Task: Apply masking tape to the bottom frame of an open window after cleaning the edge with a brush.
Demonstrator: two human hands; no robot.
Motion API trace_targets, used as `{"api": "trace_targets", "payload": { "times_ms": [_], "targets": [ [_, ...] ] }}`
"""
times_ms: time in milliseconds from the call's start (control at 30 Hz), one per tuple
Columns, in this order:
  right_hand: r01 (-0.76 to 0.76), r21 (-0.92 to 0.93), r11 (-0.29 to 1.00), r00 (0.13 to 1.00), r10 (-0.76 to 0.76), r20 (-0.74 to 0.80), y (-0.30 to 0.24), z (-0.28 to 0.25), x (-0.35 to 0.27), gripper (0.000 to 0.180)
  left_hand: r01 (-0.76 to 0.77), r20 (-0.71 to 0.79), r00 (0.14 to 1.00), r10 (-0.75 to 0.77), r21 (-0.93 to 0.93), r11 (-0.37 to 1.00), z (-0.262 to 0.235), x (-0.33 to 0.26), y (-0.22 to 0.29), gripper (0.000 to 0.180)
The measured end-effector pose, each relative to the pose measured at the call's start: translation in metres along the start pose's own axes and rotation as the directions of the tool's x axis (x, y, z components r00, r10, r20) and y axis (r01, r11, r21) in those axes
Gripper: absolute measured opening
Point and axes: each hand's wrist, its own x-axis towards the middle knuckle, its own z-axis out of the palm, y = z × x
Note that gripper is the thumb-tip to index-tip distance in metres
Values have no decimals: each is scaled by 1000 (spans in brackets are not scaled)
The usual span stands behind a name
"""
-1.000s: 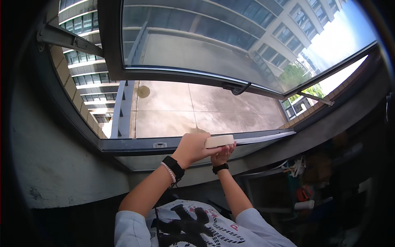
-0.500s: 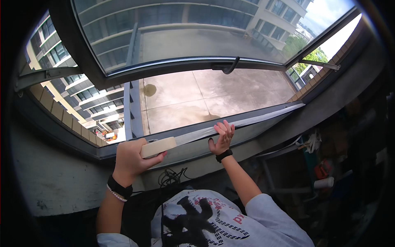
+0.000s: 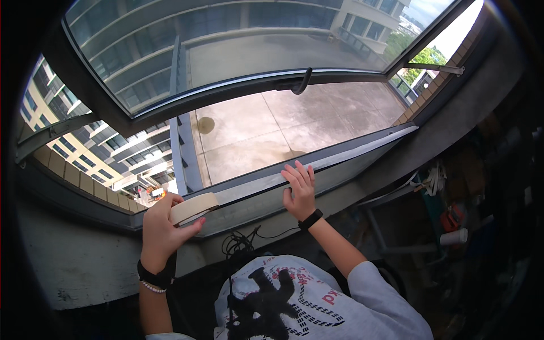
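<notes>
My left hand (image 3: 160, 232) is closed around a roll of cream masking tape (image 3: 195, 207), held at the left part of the window's lower frame. From the roll a pale strip of tape (image 3: 351, 157) runs along the sill edge to the far right corner. My right hand (image 3: 300, 192) is open, its fingers stretched out and touching the strip near the middle. The palm holds nothing. Under the fingers, part of the strip is hidden.
A tilted window sash (image 3: 238, 54) with a dark handle (image 3: 303, 82) hangs outward above my hands. Metal stay arms (image 3: 54, 133) brace it at both sides. Black cables (image 3: 238, 242) lie below the sill. At the right are a red object (image 3: 451, 218) and a white cylinder (image 3: 454, 236).
My left hand has moved left with the tape roll, and more strip lies along the frame. My right hand has shifted slightly left along the strip. The view has tilted a little.
</notes>
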Motion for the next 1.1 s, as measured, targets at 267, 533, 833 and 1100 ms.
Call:
{"api": "trace_targets", "payload": {
  "times_ms": [267,533,833,1100],
  "targets": [
    [-2,115,993,997,-7,77,-18,-7,8,39,4,-101,993,-55,-442,897,13,-7,-35,35],
    [35,167,985,992,-55,117,-41,0,8,43,-28,-78,997,-26,-622,783,29,-15,-86,27],
    [44,178,983,985,-73,158,-50,6,3,48,-115,-82,992,96,-266,957,20,11,-36,36],
    [86,190,978,968,-127,216,-67,7,7,49,-235,-18,972,236,66,970,11,29,-19,47]
  ]
}}
